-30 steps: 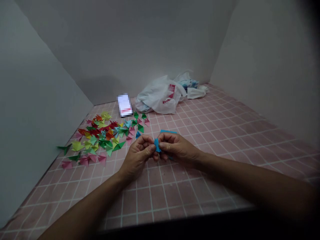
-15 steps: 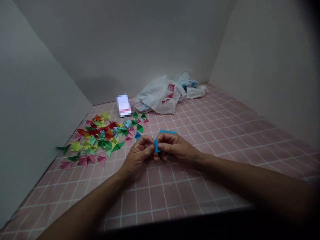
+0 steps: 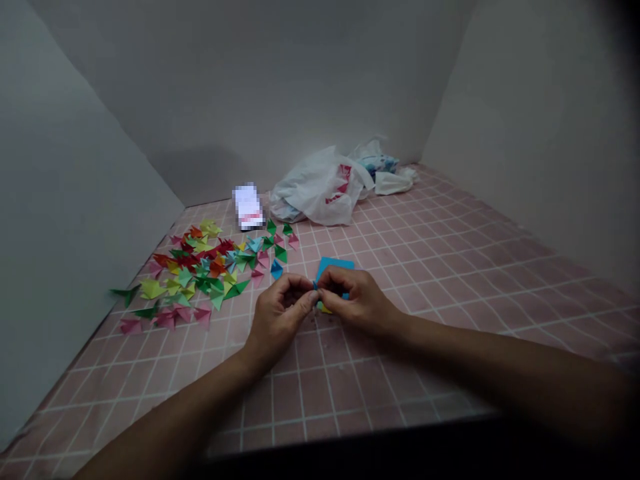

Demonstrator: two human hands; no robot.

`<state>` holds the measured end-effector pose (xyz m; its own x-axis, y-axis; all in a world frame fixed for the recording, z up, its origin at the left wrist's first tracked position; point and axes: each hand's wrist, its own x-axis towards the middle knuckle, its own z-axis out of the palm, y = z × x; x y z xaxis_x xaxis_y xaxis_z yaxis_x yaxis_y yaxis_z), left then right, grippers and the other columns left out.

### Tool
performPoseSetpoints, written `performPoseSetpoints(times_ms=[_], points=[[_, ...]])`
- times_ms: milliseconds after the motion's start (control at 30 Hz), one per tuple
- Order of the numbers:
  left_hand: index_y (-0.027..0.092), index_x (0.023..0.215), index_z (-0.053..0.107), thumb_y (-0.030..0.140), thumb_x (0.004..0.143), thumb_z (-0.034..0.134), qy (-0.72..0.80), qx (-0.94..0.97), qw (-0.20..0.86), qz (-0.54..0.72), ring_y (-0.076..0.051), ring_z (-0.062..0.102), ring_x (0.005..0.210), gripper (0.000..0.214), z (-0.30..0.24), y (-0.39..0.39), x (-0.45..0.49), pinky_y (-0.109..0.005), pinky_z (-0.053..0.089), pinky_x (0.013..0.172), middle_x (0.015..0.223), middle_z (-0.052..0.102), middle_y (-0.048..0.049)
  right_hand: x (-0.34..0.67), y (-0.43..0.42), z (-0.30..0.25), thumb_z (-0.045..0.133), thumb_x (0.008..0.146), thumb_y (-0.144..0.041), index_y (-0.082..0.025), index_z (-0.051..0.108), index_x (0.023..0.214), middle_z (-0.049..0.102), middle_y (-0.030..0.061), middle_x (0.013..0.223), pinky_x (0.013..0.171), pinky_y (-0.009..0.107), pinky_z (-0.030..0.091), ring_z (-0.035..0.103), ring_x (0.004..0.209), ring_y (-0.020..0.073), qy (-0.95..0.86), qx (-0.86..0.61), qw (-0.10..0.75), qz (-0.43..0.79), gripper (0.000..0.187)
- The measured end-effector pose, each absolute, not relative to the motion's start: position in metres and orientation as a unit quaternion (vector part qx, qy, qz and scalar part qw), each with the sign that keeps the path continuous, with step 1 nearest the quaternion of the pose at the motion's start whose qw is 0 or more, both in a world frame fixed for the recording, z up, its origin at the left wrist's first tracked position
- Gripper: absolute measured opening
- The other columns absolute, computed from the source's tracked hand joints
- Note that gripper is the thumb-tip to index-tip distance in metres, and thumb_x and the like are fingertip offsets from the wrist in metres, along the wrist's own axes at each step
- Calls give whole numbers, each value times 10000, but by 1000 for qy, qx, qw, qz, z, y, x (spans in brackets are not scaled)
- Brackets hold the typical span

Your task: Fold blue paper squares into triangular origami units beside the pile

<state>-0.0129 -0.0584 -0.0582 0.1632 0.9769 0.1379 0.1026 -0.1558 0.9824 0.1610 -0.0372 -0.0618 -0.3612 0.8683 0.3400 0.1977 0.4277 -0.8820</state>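
Between the fingertips of both hands is a small blue piece of folded paper (image 3: 315,285), mostly covered by the fingers. My left hand (image 3: 281,310) pinches it with thumb and forefinger from the left. From the right, my right hand (image 3: 361,297) is closed on the same piece, its thumb almost touching the left thumb. Partly under and behind my right hand lie flat blue paper sheets (image 3: 337,264), with a bit of yellow paper (image 3: 326,309) showing at the near side. A small blue origami crane (image 3: 277,269) rests on the cloth just beyond my left hand.
Many folded paper cranes (image 3: 216,288) in several colours spread over the left of the pink checked cloth (image 3: 450,267). Behind them a lit phone (image 3: 247,208) leans upright. White plastic bags (image 3: 317,190) lie against the back wall. Walls enclose the left, back and right.
The fingertips have closed in around the folded blue paper, so less of it shows. My right hand has shifted slightly, uncovering more of the blue sheets and the yellow paper.
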Motion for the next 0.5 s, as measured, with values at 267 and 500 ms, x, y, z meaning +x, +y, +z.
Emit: performPoseSetpoints(times_ms=[267,500], points=[[176,898,630,254,820,698,453,596,447,490,-134,629,714,129,-59,-59,-11,-267,524,684,810,651,-9,162,-37,-63,571,860,-189,-186,565,738,552,-28,651,573,245,376,490,597,106,-737,-329,431,403,122],[187,887,623,220,832,678,451,618,421,487,-133,625,724,85,-58,-59,-12,-269,517,692,812,644,-5,162,-37,-64,574,859,-200,-186,563,738,522,-37,637,569,249,368,476,592,108,-731,-326,420,427,121]])
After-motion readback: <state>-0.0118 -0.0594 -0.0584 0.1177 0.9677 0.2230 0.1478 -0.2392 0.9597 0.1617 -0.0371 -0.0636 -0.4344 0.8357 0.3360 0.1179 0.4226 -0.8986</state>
